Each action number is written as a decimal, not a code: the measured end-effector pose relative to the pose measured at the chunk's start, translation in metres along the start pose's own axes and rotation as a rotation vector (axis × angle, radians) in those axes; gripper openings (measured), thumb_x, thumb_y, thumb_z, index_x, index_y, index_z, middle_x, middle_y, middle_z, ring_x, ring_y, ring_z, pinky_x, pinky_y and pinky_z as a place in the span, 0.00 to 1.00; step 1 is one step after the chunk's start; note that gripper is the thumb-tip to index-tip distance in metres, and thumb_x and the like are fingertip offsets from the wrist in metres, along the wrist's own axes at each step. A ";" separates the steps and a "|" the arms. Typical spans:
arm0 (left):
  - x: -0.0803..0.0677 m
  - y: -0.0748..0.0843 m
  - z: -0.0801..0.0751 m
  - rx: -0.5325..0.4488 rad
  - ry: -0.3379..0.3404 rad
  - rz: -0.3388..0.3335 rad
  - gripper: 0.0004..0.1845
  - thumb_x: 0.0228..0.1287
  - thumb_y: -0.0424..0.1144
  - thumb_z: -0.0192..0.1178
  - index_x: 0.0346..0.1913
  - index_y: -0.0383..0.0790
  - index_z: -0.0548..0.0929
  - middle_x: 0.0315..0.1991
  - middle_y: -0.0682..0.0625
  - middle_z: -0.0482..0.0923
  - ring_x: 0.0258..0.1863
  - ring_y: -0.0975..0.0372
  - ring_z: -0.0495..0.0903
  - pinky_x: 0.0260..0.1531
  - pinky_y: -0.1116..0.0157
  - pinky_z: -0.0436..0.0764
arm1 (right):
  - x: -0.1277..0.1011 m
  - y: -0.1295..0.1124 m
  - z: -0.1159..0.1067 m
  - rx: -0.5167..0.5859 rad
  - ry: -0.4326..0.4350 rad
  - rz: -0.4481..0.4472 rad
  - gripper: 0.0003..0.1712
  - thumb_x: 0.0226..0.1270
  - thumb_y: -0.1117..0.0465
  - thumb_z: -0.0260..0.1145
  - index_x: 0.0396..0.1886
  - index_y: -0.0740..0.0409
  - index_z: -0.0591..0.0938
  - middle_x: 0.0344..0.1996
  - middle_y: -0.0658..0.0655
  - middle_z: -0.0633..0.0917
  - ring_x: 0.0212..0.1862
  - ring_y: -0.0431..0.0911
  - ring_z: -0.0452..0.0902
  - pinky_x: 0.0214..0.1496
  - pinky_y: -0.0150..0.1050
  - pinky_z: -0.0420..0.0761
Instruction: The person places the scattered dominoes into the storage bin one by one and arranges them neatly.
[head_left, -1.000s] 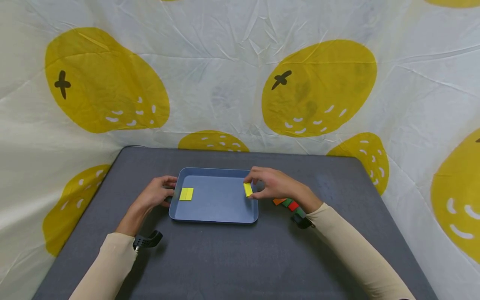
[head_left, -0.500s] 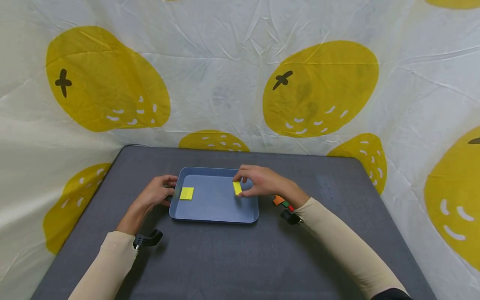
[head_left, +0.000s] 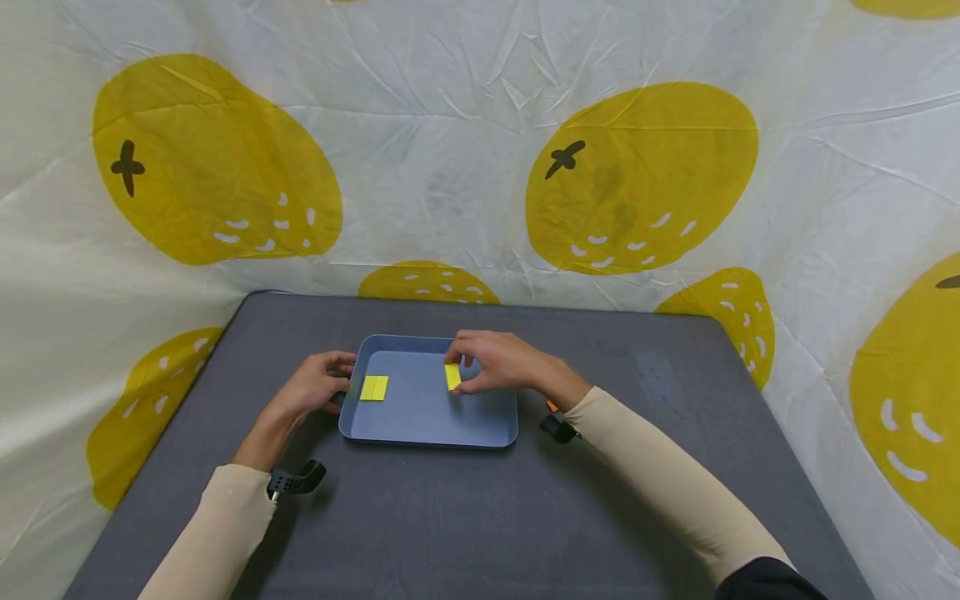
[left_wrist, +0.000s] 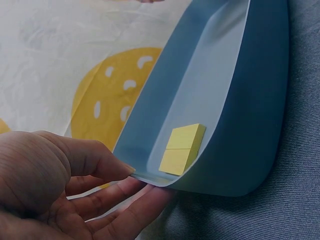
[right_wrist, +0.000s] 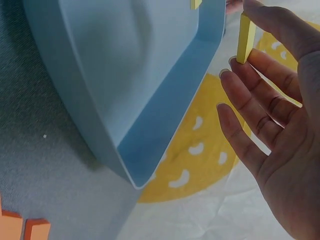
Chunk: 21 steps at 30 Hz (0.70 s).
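A shallow blue-grey tray (head_left: 423,421) lies on the dark table. My left hand (head_left: 309,387) pinches its left rim, thumb on the edge and fingers outside below it, as the left wrist view shows. Two yellow blocks (left_wrist: 182,149) lie side by side inside, near that left end. Over the middle of the tray, my right hand (head_left: 504,363) holds another yellow block (head_left: 452,377) between thumb and fingertips. In the right wrist view this block (right_wrist: 245,39) looks thin and stands upright between thumb and index finger, while the other fingers are spread apart.
Orange blocks (right_wrist: 37,230) lie on the table right of the tray, mostly hidden behind the right forearm in the head view. Both wrists wear black bands (head_left: 296,477). A white curtain (head_left: 435,167) with yellow fruit shapes hangs behind the table.
My right hand has carried its yellow block leftward, from the tray's right edge to over its middle. The right forearm now covers the green and red blocks. My left hand stays put.
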<state>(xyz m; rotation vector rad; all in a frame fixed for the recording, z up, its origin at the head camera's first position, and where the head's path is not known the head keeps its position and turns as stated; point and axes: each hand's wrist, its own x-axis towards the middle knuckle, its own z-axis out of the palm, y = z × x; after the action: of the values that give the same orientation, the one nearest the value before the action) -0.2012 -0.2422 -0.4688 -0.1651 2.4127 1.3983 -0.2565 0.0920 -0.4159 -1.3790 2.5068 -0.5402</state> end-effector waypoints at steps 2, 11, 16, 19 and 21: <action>0.000 0.000 0.000 0.003 0.000 0.005 0.29 0.71 0.26 0.52 0.74 0.30 0.65 0.66 0.29 0.68 0.58 0.41 0.75 0.35 0.54 0.88 | 0.004 -0.001 0.001 -0.005 -0.007 0.002 0.23 0.62 0.47 0.75 0.54 0.49 0.84 0.51 0.47 0.81 0.50 0.46 0.81 0.50 0.41 0.81; 0.000 -0.001 0.000 -0.002 -0.004 0.005 0.29 0.71 0.26 0.53 0.74 0.30 0.65 0.67 0.30 0.68 0.58 0.41 0.75 0.35 0.54 0.88 | 0.019 -0.009 0.006 -0.044 -0.055 0.026 0.24 0.62 0.45 0.75 0.54 0.48 0.83 0.52 0.47 0.81 0.50 0.45 0.82 0.49 0.41 0.81; 0.001 -0.002 0.000 0.006 -0.002 0.009 0.29 0.71 0.26 0.53 0.74 0.30 0.65 0.67 0.30 0.68 0.58 0.41 0.75 0.35 0.54 0.87 | 0.029 -0.012 0.008 -0.056 -0.066 0.021 0.24 0.63 0.44 0.74 0.54 0.48 0.83 0.52 0.47 0.81 0.51 0.46 0.82 0.48 0.40 0.81; 0.001 -0.002 0.000 0.012 0.001 0.006 0.29 0.71 0.26 0.53 0.74 0.30 0.65 0.67 0.30 0.68 0.58 0.42 0.75 0.36 0.54 0.88 | 0.036 -0.013 0.011 -0.054 -0.076 0.010 0.24 0.63 0.44 0.74 0.54 0.48 0.83 0.51 0.48 0.81 0.51 0.46 0.82 0.47 0.39 0.81; 0.001 -0.002 -0.001 0.014 0.002 0.002 0.29 0.71 0.26 0.53 0.74 0.30 0.66 0.67 0.30 0.68 0.57 0.42 0.75 0.36 0.54 0.88 | 0.041 -0.014 0.013 -0.060 -0.083 0.001 0.24 0.63 0.44 0.74 0.54 0.48 0.83 0.51 0.48 0.81 0.50 0.44 0.81 0.47 0.38 0.81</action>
<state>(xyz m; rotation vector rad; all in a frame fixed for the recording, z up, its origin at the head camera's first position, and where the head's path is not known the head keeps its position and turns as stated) -0.2013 -0.2436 -0.4703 -0.1611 2.4238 1.3825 -0.2628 0.0477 -0.4222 -1.3916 2.4758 -0.4019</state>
